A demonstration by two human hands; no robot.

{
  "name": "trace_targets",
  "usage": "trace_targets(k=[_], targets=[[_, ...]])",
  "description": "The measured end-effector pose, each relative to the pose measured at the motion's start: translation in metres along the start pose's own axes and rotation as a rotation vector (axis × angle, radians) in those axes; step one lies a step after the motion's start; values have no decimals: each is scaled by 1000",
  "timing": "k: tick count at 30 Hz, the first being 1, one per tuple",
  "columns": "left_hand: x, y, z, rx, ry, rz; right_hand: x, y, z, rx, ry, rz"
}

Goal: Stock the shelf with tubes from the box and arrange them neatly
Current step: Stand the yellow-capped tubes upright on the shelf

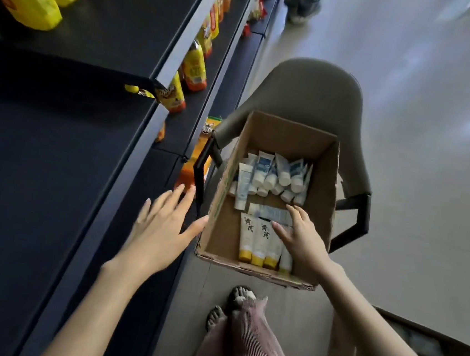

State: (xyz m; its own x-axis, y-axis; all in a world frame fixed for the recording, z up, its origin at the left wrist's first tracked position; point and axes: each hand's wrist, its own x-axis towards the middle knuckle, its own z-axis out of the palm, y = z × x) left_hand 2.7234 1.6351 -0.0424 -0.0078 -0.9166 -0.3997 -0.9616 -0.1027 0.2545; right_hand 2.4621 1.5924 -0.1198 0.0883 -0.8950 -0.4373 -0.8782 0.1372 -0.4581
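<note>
Right hand (pixel 300 237) nearest, fingers spread, grasping nothing — poised over tubes (pixel 259 238) inside box (pixel 324 172), propped on chair (pixel 309 93) for height. Left hand (pixel 161 228) flat, released, thumb by box corner — I judge steadying. Shelf (pixel 38 186) just alongside, within reach.

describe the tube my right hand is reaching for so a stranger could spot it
Find the cardboard box on the grey chair. Inside, between the far heap of white-capped tubes and the near row of yellow-capped tubes, one pale tube lies at the fingertips of the right hand. It alone lies crosswise.
</note>
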Motion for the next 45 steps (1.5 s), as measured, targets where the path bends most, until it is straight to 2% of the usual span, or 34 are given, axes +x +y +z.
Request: trace_targets(k=[7,11,15,22,26,30,33,36,40,42,45], targets=[[44,-9,36,-3,-28,28,55,4,87,88,-218,141],[54,-16,52,-12,-30,31,82,10,125,180,-302,301],[57,-21,64,-31,-19,36,101,17,154,237,-309,434],[54,-22,82,-46,-14,-19,114,13,190,188,-205,489],[51,-20,91,-57,-48,-40,115,13,212,349,-252,619],[51,-18,94,-77,-57,-49,129,13,220,496,-219,726],[51,-18,91,-118,-35,-59,138,9,213,692,-270,806],[53,-19,88,-166,3,-67,133,3,196,912,-408,809],[59,-15,86,-235,65,-83,111,4,173,1011,-539,768],[61,-9,85,-288,89,-90,95,3,154,1045,-521,687],[64,5,85,-403,100,-99,72,-4,118,1075,-381,512]])
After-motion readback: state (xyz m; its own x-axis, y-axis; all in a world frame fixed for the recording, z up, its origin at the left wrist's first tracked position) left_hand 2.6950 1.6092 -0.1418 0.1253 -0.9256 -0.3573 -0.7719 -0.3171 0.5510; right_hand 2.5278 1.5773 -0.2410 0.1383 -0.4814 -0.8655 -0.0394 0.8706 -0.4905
